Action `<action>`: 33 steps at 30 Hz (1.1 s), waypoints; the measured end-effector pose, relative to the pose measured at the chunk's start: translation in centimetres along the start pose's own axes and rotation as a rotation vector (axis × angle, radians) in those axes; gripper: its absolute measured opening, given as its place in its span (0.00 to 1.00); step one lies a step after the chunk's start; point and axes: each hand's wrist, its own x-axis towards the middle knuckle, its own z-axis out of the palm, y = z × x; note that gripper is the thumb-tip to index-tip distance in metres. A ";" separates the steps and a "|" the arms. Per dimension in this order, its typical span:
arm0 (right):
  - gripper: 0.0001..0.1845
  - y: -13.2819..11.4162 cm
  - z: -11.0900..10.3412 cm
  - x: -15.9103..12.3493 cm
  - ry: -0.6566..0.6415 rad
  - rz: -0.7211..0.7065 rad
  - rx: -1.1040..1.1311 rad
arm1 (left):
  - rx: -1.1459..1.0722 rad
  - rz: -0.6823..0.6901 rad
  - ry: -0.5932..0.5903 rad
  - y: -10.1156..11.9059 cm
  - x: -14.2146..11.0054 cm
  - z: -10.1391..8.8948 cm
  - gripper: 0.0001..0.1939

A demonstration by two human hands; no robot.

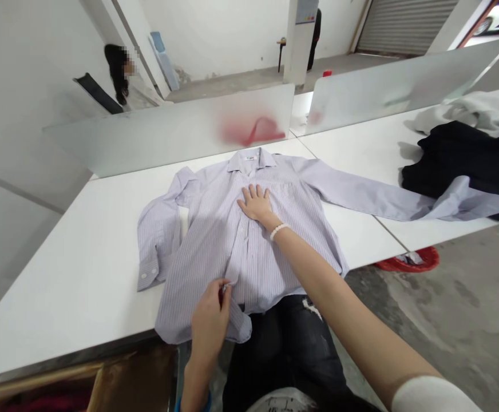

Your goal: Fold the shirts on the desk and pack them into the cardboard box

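Observation:
A pale lilac striped long-sleeved shirt lies face up on the white table, its collar at the far side. One sleeve stretches out to the right, and the other runs down along the shirt's left side. My left hand pinches the shirt's front button edge near the hem. My right hand, with a white bead bracelet at its wrist, rests flat on the chest with nothing gripped.
Frosted divider panels with a red smear stand along the table's far edge. A black garment and a pale grey garment lie at the right. A red basin sits on the floor. A person stands beyond the panels.

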 end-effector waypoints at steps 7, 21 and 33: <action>0.34 0.1 -0.1 0.0 0.011 -0.008 -0.010 | -0.073 0.144 0.048 1.6 -0.8 0.4 0.15; 0.34 0.0 -0.3 -0.1 -0.012 -0.002 -0.015 | -0.402 -0.180 -0.004 -2.1 -8.5 7.4 0.28; 0.35 -0.2 -0.6 0.2 -0.105 0.027 -0.024 | -1.111 -0.548 0.204 -1.3 -4.4 12.1 0.26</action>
